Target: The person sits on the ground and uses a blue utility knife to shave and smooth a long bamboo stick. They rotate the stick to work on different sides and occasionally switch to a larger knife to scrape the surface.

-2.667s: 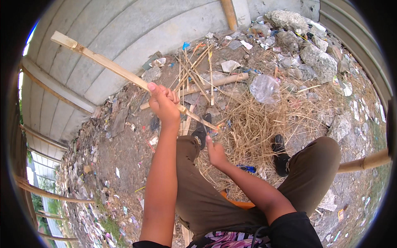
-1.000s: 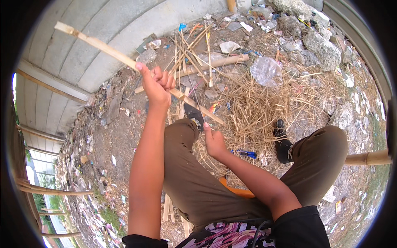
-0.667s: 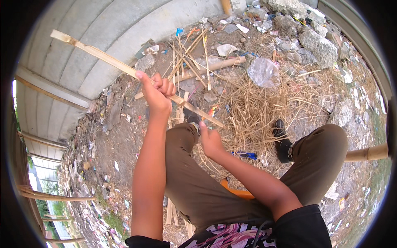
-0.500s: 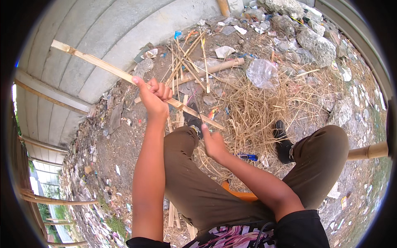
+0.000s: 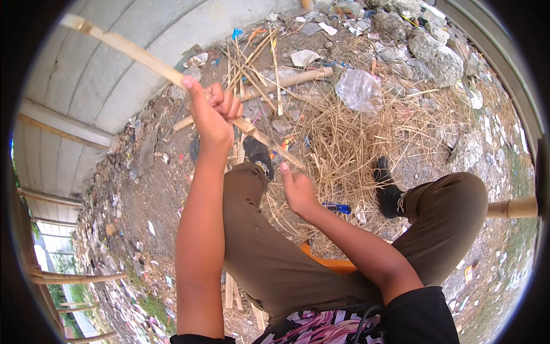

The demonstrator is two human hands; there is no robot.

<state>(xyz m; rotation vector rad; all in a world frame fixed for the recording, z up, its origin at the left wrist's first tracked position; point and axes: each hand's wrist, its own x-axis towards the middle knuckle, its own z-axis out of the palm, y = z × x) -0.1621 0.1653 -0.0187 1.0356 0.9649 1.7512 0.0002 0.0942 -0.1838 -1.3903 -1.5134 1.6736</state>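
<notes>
My left hand [image 5: 215, 117] is closed round a long, pale split-bamboo strip [image 5: 129, 50], thumb lying along it. The strip slants from the upper left down to its near end between my knees. Just below that end is my right hand [image 5: 299, 192], fingers curled and thumb pointing up toward the strip. It grips a knife, whose thin dark blade shows in the earlier picture; now the blade can hardly be made out and the handle is hidden in my fist.
Straw-like shavings [image 5: 349, 137] lie between my shoes. Beyond them are a pile of thin bamboo strips [image 5: 252, 69], a bamboo pole [image 5: 303, 77] and a clear plastic bag [image 5: 359, 90]. A blue object [image 5: 337, 208] lies near my right hand. Concrete wall [image 5: 143, 28] rises left; rubble [image 5: 438, 63] lies far right.
The bamboo strip and my left hand have moved up and slightly left. The knife blade, seen crossing the strip before, is hardly visible now. The whole view has shifted a little.
</notes>
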